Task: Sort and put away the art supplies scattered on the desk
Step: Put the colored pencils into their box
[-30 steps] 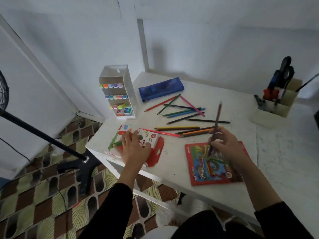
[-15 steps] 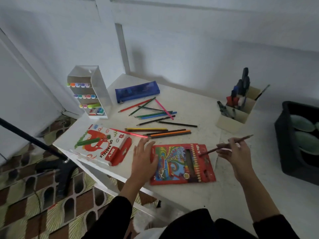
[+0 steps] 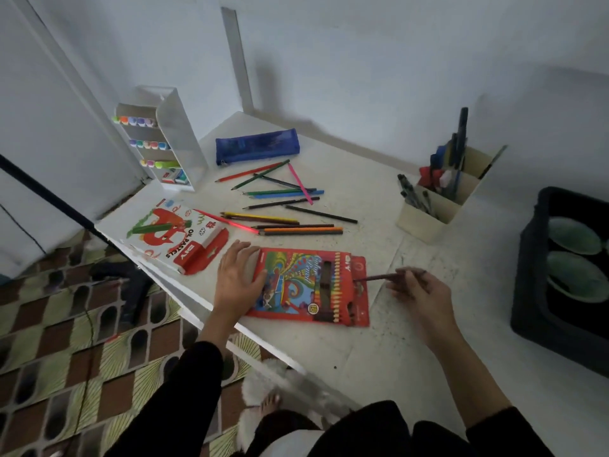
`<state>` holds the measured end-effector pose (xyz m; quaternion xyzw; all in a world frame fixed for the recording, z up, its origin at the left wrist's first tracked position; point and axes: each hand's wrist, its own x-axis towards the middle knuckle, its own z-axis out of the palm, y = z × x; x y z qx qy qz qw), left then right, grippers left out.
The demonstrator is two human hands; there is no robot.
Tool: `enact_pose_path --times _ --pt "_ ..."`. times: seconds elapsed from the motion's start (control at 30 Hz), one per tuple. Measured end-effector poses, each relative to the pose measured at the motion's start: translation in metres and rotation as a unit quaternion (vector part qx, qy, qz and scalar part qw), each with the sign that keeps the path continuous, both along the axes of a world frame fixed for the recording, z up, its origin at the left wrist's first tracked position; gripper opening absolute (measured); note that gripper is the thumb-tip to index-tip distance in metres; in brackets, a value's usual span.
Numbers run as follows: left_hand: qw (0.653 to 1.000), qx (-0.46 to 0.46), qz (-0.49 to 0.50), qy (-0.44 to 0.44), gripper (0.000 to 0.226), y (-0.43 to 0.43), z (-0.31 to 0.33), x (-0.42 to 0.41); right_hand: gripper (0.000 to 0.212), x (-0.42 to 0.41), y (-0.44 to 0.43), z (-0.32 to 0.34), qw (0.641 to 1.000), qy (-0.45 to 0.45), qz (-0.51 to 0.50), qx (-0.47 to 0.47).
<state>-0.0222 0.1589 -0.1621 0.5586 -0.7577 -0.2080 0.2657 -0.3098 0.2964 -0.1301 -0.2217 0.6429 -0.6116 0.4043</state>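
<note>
Here, nearest the viewer, the left hand (image 3: 235, 280) lies flat with straight fingers on the left end of the red coloured-pencil box (image 3: 309, 285), its thumb resting on the box's printed face. The box lies flat near the front edge of the white desk (image 3: 379, 351), with its flap end turned to the right. The right hand (image 3: 420, 293) pinches a dark brown pencil (image 3: 382, 277) between thumb and fingers; the pencil is held nearly level, its tip at the right end of the box. To the left, touching neither hand, an oil pastels box (image 3: 171, 235) lies flat at the desk's left corner. Behind both boxes, loose coloured pencils (image 3: 283, 203) lie scattered over the middle of the desk, several crossing one another. Farther back, a blue pencil case (image 3: 257, 146) lies near the wall. A white tiered marker rack (image 3: 164, 140) stands at the far left corner, and a cream pen holder (image 3: 428, 222), filled with pens, stands to the far right. A black bin (image 3: 534, 291) sits at the right margin.
</note>
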Motion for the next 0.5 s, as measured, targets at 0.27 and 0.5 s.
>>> enact_pose_path --times 0.27,0.5 --pt "0.991 0.027 -0.021 -0.126 0.079 -0.002 0.002 -0.003 0.025 -0.004 0.003 0.000 0.972 0.138 0.188 0.034" --pt "0.995 0.042 -0.012 -0.090 0.067 -0.004 -0.001 -0.002 0.046 0.021 -0.011 0.005 0.944 0.223 0.237 0.057"
